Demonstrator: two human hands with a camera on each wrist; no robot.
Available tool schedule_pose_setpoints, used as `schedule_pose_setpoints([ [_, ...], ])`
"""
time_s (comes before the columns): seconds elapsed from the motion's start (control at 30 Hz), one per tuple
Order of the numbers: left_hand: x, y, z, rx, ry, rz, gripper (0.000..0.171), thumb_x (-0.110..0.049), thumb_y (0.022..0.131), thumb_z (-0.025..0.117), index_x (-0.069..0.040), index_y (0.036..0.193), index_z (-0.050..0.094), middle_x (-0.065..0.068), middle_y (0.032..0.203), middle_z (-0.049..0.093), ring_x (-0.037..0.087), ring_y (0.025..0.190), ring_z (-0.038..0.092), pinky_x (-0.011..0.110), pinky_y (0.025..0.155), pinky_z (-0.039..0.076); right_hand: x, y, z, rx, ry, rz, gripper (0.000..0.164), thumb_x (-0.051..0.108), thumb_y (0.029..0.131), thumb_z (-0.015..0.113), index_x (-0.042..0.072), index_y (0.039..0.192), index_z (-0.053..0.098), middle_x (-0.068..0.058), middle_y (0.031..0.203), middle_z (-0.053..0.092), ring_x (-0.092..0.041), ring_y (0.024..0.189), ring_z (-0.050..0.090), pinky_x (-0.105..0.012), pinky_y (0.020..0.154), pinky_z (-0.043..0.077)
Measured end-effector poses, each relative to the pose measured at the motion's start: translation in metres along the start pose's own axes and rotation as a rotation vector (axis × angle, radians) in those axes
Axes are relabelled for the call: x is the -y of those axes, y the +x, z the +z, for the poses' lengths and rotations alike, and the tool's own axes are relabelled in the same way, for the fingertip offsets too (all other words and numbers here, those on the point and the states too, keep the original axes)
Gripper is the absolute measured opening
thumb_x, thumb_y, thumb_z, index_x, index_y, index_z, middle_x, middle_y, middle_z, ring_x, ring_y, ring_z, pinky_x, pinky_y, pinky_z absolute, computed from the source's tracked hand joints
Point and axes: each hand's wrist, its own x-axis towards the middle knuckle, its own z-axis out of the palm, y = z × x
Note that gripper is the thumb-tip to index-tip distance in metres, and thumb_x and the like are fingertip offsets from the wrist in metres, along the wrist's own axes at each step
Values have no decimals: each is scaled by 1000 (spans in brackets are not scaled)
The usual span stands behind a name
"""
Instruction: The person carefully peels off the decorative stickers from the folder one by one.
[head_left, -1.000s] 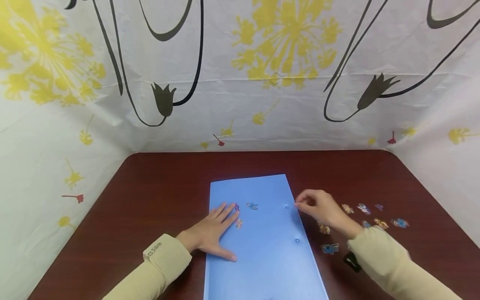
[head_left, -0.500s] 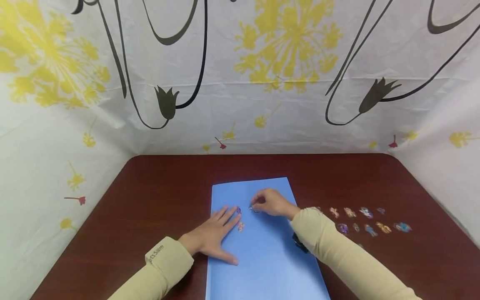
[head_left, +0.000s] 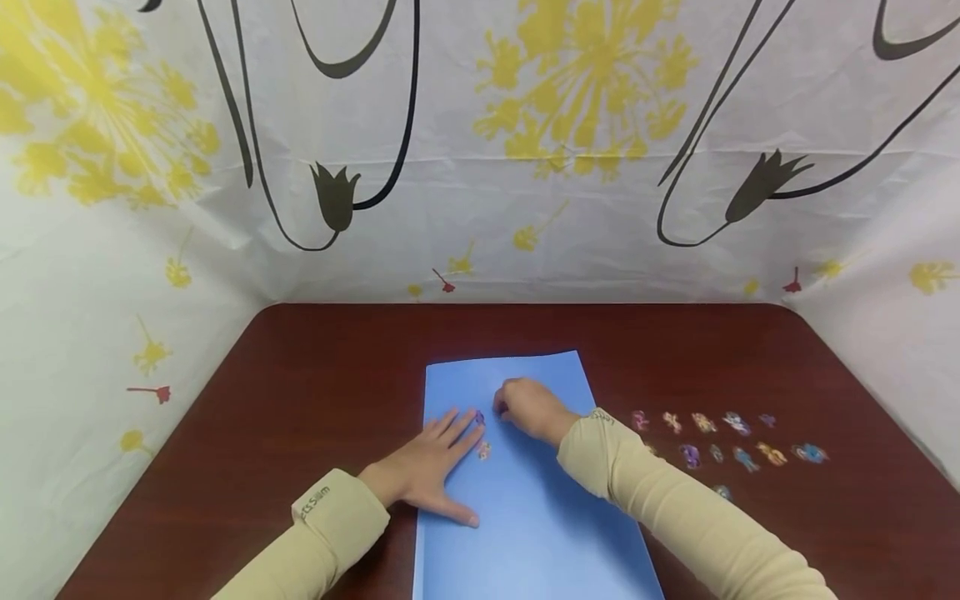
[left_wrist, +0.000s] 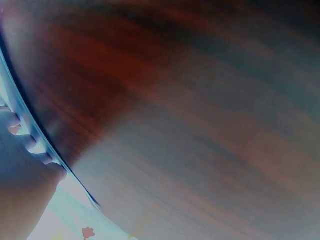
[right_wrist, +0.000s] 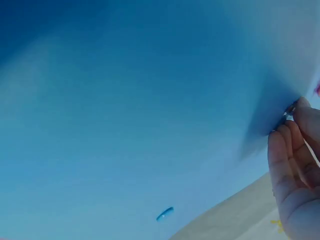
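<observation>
My left hand [head_left: 423,467] lies flat with spread fingers on a blue folder [head_left: 525,533]; in the left wrist view its fingertips [left_wrist: 45,159] show along the folder's edge. Beside those fingers are a small purple cartoon sticker [head_left: 480,417] and a pink-and-yellow cartoon sticker [head_left: 484,450]. Close to both, my right hand [head_left: 531,408] pinches a small cartoon sticker [right_wrist: 288,111] between thumb and fingers at the folder's surface. Most of that sticker is hidden by the fingers.
Several cartoon stickers, among them an orange one [head_left: 772,453] and a blue one [head_left: 811,452], lie in loose rows on the dark red table [head_left: 337,367], right of the folder. A patterned white cloth [head_left: 465,192] encloses the table's back and sides.
From the folder's right edge, my right hand has moved left to the blue sticker and taken it between its fingertips. My left hand stays flat on the folder.
</observation>
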Motion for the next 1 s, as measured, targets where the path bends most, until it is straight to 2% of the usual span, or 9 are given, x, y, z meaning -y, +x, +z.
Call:
schedule_pose_setpoints([
  [0.3, 0, -1, -1, -28, -2, 16, 111, -78, 62, 49, -12, 143, 12, 8, 148, 3, 29, 133, 0, 45, 105, 12, -4, 3, -3, 23, -102, -84, 5, 4, 76, 67, 9, 78, 69, 2, 74, 58, -12, 71, 55, -25, 66, 48],
  [0.47, 0, -2, 2, -35, -2, 31, 111, -78, 62, 49, -11, 143, 12, 8, 148, 2, 31, 133, -1, 46, 104, 12, -10, 4, -6, 66, -107, -155, 5, 7, 77, 68, 12, 76, 67, 5, 70, 51, -9, 66, 49, -20, 62, 45],
  [0.63, -1, -1, 2, -28, 14, 23, 111, -79, 62, 47, -13, 143, 10, 7, 148, 0, 29, 133, -1, 45, 105, 12, -16, 1, -7, 55, -125, -234, 6, 7, 79, 66, 12, 77, 65, 7, 71, 52, -8, 66, 49, -19, 62, 44],
  [0.7, 0, 0, 1, -21, 16, 16, 111, -80, 62, 46, -13, 144, 9, 6, 148, -1, 29, 133, -2, 45, 105, 11, -17, 0, -7, 50, -131, -235, 5, 9, 80, 64, 14, 79, 64, 8, 72, 53, -7, 67, 49, -20, 63, 45],
  [0.83, -1, -1, 0, -21, 12, 9, 112, -80, 62, 46, -14, 144, 9, 6, 149, -1, 28, 133, -2, 44, 105, 10, -18, -4, -10, 42, -84, -203, 6, 10, 83, 61, 15, 80, 60, 10, 72, 53, -7, 68, 49, -22, 64, 45],
  [1.0, -1, -1, 1, -24, 7, 8, 112, -79, 61, 47, -13, 144, 10, 5, 149, -1, 28, 134, -2, 44, 105, 11, -20, -8, -18, 2, 105, -186, 7, 6, 83, 61, 11, 87, 59, 5, 77, 56, -8, 72, 52, -23, 65, 46],
])
